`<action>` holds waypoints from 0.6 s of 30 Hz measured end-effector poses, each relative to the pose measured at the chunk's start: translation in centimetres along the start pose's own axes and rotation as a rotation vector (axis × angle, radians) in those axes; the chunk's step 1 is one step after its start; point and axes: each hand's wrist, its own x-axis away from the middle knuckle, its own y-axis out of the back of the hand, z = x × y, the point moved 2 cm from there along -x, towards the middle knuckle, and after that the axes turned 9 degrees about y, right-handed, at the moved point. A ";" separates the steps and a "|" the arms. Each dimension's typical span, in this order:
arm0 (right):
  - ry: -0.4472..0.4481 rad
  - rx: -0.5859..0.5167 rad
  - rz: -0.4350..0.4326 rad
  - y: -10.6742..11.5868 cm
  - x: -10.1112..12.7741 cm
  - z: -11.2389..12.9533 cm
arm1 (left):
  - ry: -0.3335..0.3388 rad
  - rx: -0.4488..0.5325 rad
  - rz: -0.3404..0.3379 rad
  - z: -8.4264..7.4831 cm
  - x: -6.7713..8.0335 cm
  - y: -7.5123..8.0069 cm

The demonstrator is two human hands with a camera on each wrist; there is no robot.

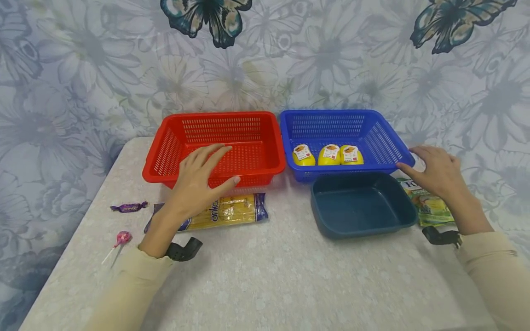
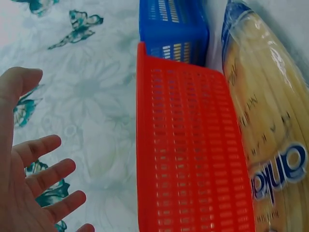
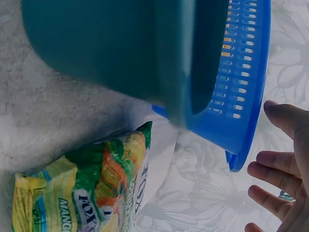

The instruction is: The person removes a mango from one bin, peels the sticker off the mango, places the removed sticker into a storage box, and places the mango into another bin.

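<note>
My left hand (image 1: 194, 184) hovers with spread fingers over the front rim of a red plastic basket (image 1: 265, 172), holding nothing. Under that wrist lies a long pack of spaghetti (image 1: 233, 209), partly covered by the hand in the head view. At the other side, my right hand (image 1: 440, 171) has its fingers loosely spread beside the front right corner of a blue basket (image 1: 327, 118); they hold nothing. Three yellow rounded packages (image 1: 329, 156) with white labels sit in the blue basket. Below the right hand is a green and yellow Fox's candy bag (image 3: 96, 183), partly hidden by forearm and tub.
A dark teal tub (image 1: 360, 227) stands in front of the blue basket. On the left of the table lie a purple wrapped candy (image 1: 129, 208) and a pink lollipop (image 1: 123, 237). A flowered wall (image 1: 248, 82) rises right behind the baskets.
</note>
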 end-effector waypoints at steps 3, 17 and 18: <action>-0.006 -0.010 0.010 -0.1 0.1 -0.1 | 0.000 0.030 0.028 -0.8 -0.8 -0.4; -0.044 -0.063 0.122 -0.5 0.0 -0.3 | -0.040 0.106 0.077 -4.1 -5.4 -2.9; -0.045 -0.068 0.120 -0.5 -0.1 -0.3 | -0.040 0.108 0.087 -4.4 -5.7 -3.1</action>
